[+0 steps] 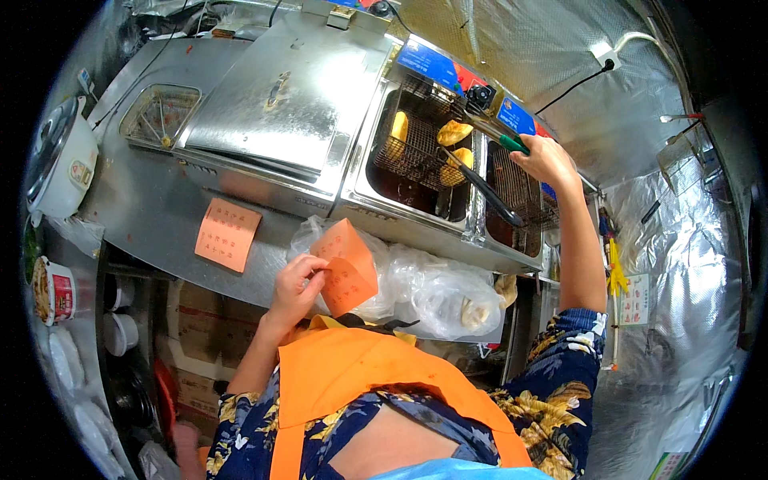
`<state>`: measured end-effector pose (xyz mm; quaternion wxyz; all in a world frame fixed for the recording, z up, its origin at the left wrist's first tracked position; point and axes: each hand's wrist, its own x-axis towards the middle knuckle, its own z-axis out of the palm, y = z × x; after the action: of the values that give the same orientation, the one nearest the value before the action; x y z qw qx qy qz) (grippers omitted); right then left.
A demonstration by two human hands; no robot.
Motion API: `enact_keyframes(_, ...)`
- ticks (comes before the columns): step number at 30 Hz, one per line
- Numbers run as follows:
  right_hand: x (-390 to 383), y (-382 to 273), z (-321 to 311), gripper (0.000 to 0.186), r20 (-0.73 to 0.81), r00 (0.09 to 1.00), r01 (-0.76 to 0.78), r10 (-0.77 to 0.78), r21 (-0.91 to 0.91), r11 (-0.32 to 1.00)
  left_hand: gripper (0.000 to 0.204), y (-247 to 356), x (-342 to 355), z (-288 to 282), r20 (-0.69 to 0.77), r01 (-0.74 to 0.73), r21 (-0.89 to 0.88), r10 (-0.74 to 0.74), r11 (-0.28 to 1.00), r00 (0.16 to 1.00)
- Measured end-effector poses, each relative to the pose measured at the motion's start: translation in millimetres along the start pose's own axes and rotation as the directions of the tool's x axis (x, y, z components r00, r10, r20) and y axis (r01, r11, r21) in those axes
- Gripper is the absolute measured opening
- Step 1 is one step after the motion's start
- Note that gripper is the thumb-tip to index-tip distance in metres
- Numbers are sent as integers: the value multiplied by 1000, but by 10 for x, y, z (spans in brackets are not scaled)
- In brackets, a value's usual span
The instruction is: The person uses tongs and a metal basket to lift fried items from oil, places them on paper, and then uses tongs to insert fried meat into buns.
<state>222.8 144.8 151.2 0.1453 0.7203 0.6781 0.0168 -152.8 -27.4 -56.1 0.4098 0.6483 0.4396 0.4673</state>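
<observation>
The left hand (294, 284) pinches a thin orange paper slip (346, 268), light and floppy, best held by its edge. At two o'clock, the right hand (546, 160) grips green-handled tongs (480, 186) over the fryer basket (416, 148), whose fried pieces (453, 132) look hot, greasy, fragile

Open stainless steel counter strip (152, 216) allows passage; crumpled clear plastic bags (432, 284) and the raised steel fryer lid (280, 104) obstruct.

Orange paper slip (346, 266) in left hand (296, 288); another orange slip (227, 234) flat on steel counter (152, 200), blue fryer labels (430, 64).
</observation>
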Motion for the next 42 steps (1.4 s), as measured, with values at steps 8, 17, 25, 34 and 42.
enact_keyframes(8, -29, 157, -8, 46, 3, 1000, 30, -31, 141, 990, 12, 30, 62, -53, -28, 1, 24, 0, 1000, 1000)
enact_keyframes(17, 12, -39, -144, 44, 112, 993, -52, 30, 201, 978, 13, 55, 86, 4, 9, -14, -10, 14, 1000, 1000)
enact_keyframes(25, -94, -116, -117, 48, 134, 991, -30, 8, 166, 986, 12, 43, 13, 10, -38, -2, 10, 2, 1000, 999)
enact_keyframes(34, -127, 118, -159, 49, 177, 984, -59, 11, 269, 961, 12, -36, -3, 41, -44, 38, 0, -38, 999, 998)
enact_keyframes(42, -307, 60, -256, 50, 176, 984, -28, -2, 169, 985, 10, -40, 20, 63, -31, 42, 6, -42, 999, 999)
